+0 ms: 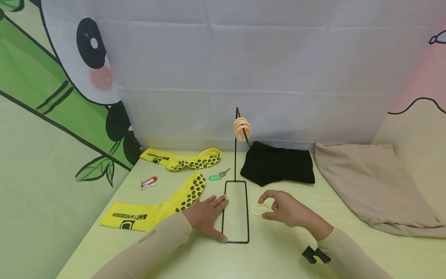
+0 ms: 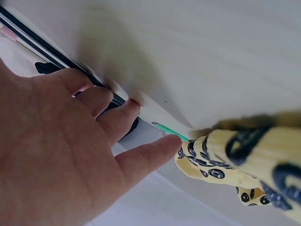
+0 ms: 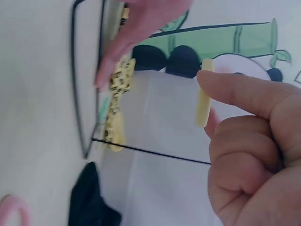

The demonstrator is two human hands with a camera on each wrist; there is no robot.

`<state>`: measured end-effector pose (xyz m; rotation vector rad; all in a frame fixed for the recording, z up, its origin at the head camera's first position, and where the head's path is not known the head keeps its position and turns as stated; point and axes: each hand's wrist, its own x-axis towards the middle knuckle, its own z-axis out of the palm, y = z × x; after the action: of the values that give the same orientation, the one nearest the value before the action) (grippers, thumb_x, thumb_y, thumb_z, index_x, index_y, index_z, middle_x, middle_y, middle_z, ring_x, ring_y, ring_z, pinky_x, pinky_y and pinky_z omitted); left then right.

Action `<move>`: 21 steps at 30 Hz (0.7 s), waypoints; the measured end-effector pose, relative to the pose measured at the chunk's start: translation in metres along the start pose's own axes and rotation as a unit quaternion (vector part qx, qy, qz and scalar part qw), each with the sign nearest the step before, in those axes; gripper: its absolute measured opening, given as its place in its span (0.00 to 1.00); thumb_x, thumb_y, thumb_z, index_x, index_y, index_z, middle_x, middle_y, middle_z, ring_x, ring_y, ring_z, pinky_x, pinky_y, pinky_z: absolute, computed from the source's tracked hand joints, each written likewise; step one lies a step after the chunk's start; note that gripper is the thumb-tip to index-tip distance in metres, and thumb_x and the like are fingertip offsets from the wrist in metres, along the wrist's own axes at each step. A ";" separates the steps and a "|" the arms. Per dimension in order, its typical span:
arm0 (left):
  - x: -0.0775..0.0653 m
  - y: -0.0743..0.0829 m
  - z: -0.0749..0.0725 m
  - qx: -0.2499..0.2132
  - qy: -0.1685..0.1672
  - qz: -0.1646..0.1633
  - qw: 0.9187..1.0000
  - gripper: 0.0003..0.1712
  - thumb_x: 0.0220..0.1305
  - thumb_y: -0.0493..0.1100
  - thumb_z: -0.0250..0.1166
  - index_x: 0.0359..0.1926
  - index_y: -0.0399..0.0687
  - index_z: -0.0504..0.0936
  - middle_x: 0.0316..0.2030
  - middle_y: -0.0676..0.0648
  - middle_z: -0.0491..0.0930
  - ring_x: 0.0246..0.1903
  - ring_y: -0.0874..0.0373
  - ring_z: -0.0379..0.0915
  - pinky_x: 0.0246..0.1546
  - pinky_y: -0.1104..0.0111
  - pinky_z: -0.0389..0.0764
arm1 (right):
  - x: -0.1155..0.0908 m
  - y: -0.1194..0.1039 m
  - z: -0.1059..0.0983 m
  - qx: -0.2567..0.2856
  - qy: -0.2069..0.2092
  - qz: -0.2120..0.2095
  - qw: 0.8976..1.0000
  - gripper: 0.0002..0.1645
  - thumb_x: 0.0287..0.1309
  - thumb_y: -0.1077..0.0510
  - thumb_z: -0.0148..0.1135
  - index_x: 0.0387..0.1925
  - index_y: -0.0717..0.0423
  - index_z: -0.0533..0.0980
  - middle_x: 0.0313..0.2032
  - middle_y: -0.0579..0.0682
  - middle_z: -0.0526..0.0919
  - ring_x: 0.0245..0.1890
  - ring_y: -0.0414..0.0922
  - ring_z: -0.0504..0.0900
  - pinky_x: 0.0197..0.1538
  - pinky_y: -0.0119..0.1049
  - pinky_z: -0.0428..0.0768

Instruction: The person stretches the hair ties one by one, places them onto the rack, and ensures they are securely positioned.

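Right hand (image 1: 287, 209), its grip pinched on a yellow ring (image 3: 203, 103), just right of the wire stand (image 1: 235, 159).
Peach rings (image 1: 242, 129) hang on the stand, overlapping too closely to count; the left hand (image 1: 206, 216), fingers apart, touches the stand's left side, its sleeve (image 1: 153, 244) hiding part of the yellow sock (image 1: 139, 217) left of the stand.

Pale yellow on the ring (image 3: 203, 110), plain black on the stand (image 1: 235, 162), light peach on its beads (image 1: 242, 131). Bright yellow on the near sock (image 1: 156, 215) and the far sock (image 1: 205, 157), both with black lettering and black round prints. Green on the tag (image 1: 215, 178), grey on the key (image 1: 223, 174). Solid black on one cloth (image 1: 278, 164), beige on the other cloth (image 1: 369, 178). Pale yellow-green on the worktop (image 1: 278, 259); greyish lilac on the backdrop (image 1: 261, 58), with green, pink and black cartoon prints.
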<state>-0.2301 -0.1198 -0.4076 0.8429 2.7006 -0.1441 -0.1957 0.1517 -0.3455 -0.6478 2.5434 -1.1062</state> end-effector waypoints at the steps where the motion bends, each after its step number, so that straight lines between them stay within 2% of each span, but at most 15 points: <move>1: 0.000 0.000 0.000 0.000 -0.001 0.000 1.000 0.68 0.34 0.86 0.52 0.73 0.59 0.44 0.73 0.55 0.39 0.72 0.51 0.42 0.62 0.38 0.54 | -0.001 -0.005 -0.001 0.004 0.002 -0.003 1.000 0.18 0.51 0.62 0.66 0.44 0.56 0.71 0.10 0.40 0.53 0.09 0.35 0.50 0.14 0.26 0.54; 4: 0.000 0.000 0.001 0.001 -0.001 0.000 1.000 0.68 0.34 0.86 0.52 0.73 0.59 0.44 0.73 0.55 0.39 0.72 0.51 0.42 0.62 0.38 0.53 | -0.005 -0.022 -0.006 0.003 0.024 -0.022 0.999 0.18 0.52 0.60 0.66 0.45 0.54 0.71 0.10 0.40 0.52 0.09 0.34 0.48 0.14 0.27 0.53; 7: 0.000 0.000 0.001 0.000 -0.001 0.000 1.000 0.68 0.34 0.86 0.52 0.73 0.59 0.44 0.73 0.55 0.39 0.72 0.50 0.42 0.62 0.38 0.53 | -0.008 -0.040 -0.011 -0.009 0.074 -0.064 0.995 0.19 0.50 0.60 0.68 0.44 0.54 0.72 0.10 0.39 0.52 0.11 0.33 0.49 0.16 0.27 0.55; 9: 0.000 0.000 0.002 0.000 0.000 -0.001 1.000 0.68 0.34 0.86 0.52 0.73 0.60 0.44 0.73 0.55 0.39 0.72 0.50 0.42 0.62 0.38 0.53 | -0.011 -0.051 -0.014 -0.012 0.116 -0.095 0.989 0.19 0.48 0.60 0.69 0.43 0.53 0.73 0.10 0.38 0.51 0.11 0.32 0.49 0.18 0.27 0.57; 11: 0.000 0.000 0.002 0.001 0.000 -0.001 1.000 0.68 0.33 0.87 0.51 0.73 0.60 0.44 0.73 0.55 0.39 0.72 0.51 0.42 0.62 0.38 0.53 | -0.014 -0.062 -0.015 -0.013 0.163 -0.138 0.977 0.20 0.46 0.61 0.70 0.42 0.53 0.74 0.10 0.38 0.50 0.11 0.30 0.49 0.18 0.26 0.58; 13: 0.001 0.000 0.003 0.003 0.001 -0.002 1.000 0.69 0.33 0.87 0.51 0.73 0.60 0.44 0.73 0.55 0.39 0.71 0.51 0.42 0.62 0.38 0.53 | -0.016 -0.072 -0.016 -0.018 0.213 -0.191 0.958 0.21 0.44 0.62 0.71 0.42 0.52 0.74 0.09 0.39 0.50 0.11 0.28 0.49 0.17 0.25 0.57; 14: 0.001 0.000 0.003 0.003 0.002 -0.002 1.000 0.69 0.32 0.87 0.51 0.73 0.60 0.44 0.73 0.55 0.39 0.71 0.51 0.43 0.62 0.38 0.53 | -0.016 -0.077 -0.017 -0.021 0.239 -0.223 0.945 0.21 0.43 0.63 0.72 0.41 0.52 0.74 0.08 0.40 0.50 0.10 0.28 0.49 0.16 0.25 0.56; 17: 0.002 -0.001 0.003 0.006 0.003 -0.002 1.000 0.69 0.33 0.87 0.50 0.73 0.60 0.43 0.73 0.55 0.39 0.71 0.51 0.43 0.62 0.38 0.54 | -0.012 -0.089 -0.020 -0.031 0.317 -0.317 0.893 0.23 0.40 0.66 0.72 0.41 0.56 0.73 0.06 0.42 0.51 0.09 0.29 0.49 0.14 0.23 0.53; 19: 0.002 -0.001 0.003 0.007 0.005 -0.001 1.000 0.69 0.33 0.87 0.50 0.73 0.60 0.43 0.73 0.55 0.39 0.71 0.51 0.42 0.62 0.39 0.54 | -0.008 -0.097 -0.023 -0.045 0.366 -0.352 0.860 0.24 0.38 0.67 0.72 0.41 0.59 0.73 0.06 0.42 0.52 0.08 0.30 0.50 0.14 0.23 0.52; 20: 0.002 -0.002 0.003 0.007 0.005 -0.001 1.000 0.69 0.33 0.87 0.50 0.73 0.60 0.43 0.73 0.55 0.39 0.71 0.51 0.42 0.62 0.39 0.54 | -0.005 -0.100 -0.025 -0.052 0.387 -0.357 0.849 0.24 0.38 0.67 0.72 0.41 0.60 0.73 0.05 0.42 0.53 0.08 0.30 0.50 0.13 0.23 0.51; 21: 0.002 -0.002 0.003 0.008 0.005 0.000 1.000 0.69 0.33 0.87 0.50 0.73 0.60 0.43 0.73 0.55 0.39 0.71 0.51 0.42 0.61 0.39 0.55 | -0.002 -0.102 -0.027 -0.059 0.404 -0.351 0.842 0.24 0.38 0.66 0.72 0.41 0.61 0.73 0.06 0.41 0.53 0.08 0.30 0.50 0.13 0.23 0.51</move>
<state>-0.2314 -0.1209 -0.4110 0.8503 2.7120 -0.1610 -0.1763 0.1073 -0.2514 -1.5002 3.1739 -1.7580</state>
